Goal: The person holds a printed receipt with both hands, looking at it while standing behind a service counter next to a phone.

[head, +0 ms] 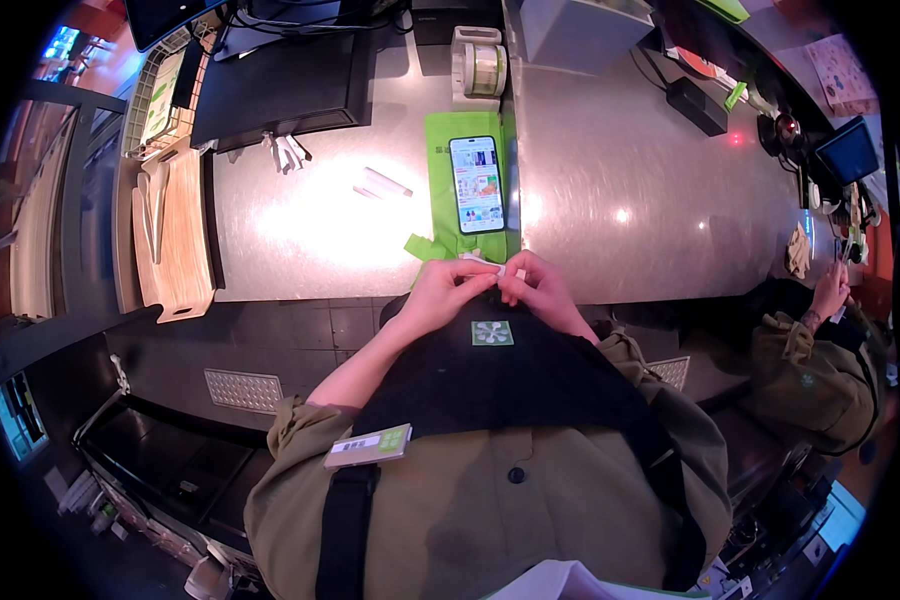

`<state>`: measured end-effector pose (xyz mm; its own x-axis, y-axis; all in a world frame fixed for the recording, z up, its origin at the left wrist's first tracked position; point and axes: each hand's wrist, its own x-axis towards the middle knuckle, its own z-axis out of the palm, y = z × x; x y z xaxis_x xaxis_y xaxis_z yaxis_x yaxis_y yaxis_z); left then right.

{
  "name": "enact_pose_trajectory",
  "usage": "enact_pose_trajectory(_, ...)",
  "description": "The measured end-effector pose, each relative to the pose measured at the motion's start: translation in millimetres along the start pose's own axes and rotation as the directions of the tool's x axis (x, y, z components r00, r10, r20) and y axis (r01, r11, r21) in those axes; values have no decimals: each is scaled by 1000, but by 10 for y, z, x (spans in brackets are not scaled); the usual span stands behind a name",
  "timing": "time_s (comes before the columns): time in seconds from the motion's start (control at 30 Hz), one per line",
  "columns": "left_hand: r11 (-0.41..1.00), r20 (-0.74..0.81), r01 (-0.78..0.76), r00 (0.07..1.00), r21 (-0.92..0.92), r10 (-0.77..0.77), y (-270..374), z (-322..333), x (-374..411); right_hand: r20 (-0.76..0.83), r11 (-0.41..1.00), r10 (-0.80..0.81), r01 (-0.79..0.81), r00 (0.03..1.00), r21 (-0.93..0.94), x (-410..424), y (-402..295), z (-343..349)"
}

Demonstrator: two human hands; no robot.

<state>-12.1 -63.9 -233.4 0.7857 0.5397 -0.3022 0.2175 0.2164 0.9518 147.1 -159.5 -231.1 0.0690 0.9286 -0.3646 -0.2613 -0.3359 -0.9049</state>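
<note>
My left hand (450, 289) and my right hand (541, 289) meet at the counter's front edge, just above my dark apron. Between their fingertips they pinch a small white strip (483, 261), seemingly paper; the fingers hide most of it. Beyond the hands lies a bright green bag (441, 195), flat on the metal counter, its near end crumpled. On top of it rests a smartphone (478, 184) with its screen lit. Left of the bag are thin pale strips (384, 182) in the glare.
A label roll dispenser (480, 67) stands behind the bag. To the left are a black cash drawer (281, 90), a wooden tray (180, 232) with utensils, and a wire basket (161, 97). A raised seam (511, 150) divides the counter. At far right a co-worker's hand (832, 289) shows.
</note>
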Motion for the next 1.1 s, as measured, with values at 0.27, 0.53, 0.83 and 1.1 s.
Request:
enact_pose_trajectory(0.27,979,-69,33,996,-199,-48,28,45,49,-51,998,54,-55,997,-12,-16,-36,-2)
enact_pose_trajectory(0.53,950,9,143,989,-278,-146,-22,-10,36,-30,989,113,-116,993,-94,-3,-119,39)
enact_pose_trajectory(0.83,958,-105,1,994,-285,-32,60,16,36,-11,990,105,-106,994,-90,38,-107,61)
enact_pose_trajectory(1.1,970,-156,-27,988,-240,-11,-5,43,22,-8,996,66,-66,998,-59,53,-57,53)
